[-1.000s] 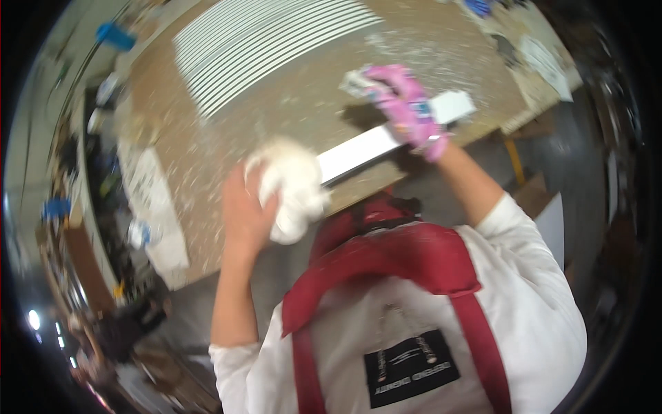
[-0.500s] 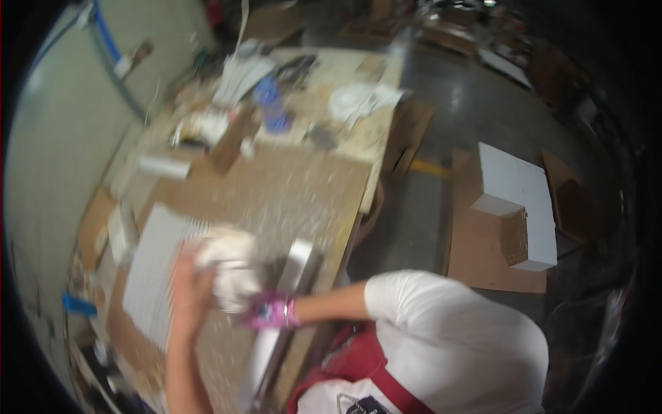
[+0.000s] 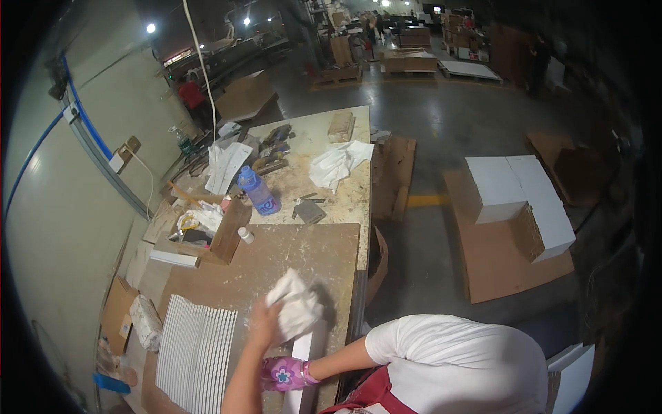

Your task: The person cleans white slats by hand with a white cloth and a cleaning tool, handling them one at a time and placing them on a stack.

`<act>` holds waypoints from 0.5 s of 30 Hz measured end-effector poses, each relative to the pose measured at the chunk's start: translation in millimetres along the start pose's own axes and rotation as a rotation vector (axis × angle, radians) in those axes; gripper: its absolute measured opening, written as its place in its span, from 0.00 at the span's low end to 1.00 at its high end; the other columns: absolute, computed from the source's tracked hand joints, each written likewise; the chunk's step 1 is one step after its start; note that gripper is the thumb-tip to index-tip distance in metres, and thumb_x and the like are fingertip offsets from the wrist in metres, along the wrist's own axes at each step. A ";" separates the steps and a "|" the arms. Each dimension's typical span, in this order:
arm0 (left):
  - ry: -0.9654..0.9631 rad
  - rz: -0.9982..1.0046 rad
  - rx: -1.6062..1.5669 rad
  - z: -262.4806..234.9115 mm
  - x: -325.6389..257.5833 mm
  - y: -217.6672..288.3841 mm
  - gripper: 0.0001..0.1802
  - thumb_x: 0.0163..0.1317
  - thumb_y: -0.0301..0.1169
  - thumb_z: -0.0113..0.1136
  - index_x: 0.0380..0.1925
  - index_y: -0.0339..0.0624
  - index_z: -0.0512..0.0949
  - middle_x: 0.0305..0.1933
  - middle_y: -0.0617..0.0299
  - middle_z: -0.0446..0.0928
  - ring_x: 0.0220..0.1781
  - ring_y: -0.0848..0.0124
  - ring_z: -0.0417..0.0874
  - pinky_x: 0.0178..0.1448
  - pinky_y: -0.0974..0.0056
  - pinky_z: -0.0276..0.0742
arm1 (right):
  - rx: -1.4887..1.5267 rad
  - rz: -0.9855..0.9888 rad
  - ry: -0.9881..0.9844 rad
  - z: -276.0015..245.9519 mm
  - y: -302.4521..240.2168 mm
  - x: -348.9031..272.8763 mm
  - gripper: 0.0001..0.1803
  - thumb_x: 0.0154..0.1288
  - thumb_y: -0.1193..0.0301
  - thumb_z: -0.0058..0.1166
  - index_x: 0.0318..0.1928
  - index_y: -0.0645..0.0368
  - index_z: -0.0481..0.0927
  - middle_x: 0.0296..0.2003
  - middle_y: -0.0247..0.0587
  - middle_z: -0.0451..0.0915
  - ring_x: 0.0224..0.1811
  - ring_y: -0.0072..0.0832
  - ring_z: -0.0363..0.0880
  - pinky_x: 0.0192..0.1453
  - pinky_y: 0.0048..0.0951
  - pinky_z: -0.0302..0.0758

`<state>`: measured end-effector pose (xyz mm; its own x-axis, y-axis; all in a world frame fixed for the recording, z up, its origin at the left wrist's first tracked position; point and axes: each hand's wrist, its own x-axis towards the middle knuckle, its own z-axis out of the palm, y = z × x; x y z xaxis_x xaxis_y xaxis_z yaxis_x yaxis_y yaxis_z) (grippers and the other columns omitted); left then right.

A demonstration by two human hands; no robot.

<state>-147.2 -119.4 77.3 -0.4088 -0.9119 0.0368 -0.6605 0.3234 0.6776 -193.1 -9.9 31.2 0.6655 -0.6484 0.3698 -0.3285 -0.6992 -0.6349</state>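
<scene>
While the left hand (image 3: 264,321) is pinching a white cloth (image 3: 298,303) by the far end of the long white bar (image 3: 301,347) lying lengthwise up the worktop (image 3: 324,248), the pink-gloved right hand (image 3: 284,374) is resting nearer, across the bar, its grip too hidden to tell.

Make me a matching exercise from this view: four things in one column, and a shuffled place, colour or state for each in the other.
1. Left hand
2. Right hand
3. Slim white slats
4. Plastic drinking bottle

A. See-through blue
B. Wearing a pink-purple flowered glove
C. Lined up side by side on the brown board
D. Bare, holding a crumpled white cloth

Pairs: 1-D, 2-B, 3-C, 4-A
</scene>
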 end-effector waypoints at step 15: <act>0.347 -0.928 0.642 -138.4 -405.2 -133.1 0.27 0.67 0.41 0.51 0.60 0.33 0.68 0.60 0.42 0.70 0.59 0.52 0.72 0.64 0.53 0.64 | 0.073 -0.065 -0.066 -13.5 -1.6 -0.6 0.18 0.64 0.65 0.49 0.52 0.58 0.70 0.44 0.46 0.68 0.49 0.41 0.71 0.53 0.34 0.69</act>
<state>193.5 172.1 73.9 0.5223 -0.8527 -0.0108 -0.8509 -0.5219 0.0597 -202.1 -12.5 41.1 0.7271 -0.5796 0.3679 -0.2349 -0.7136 -0.6600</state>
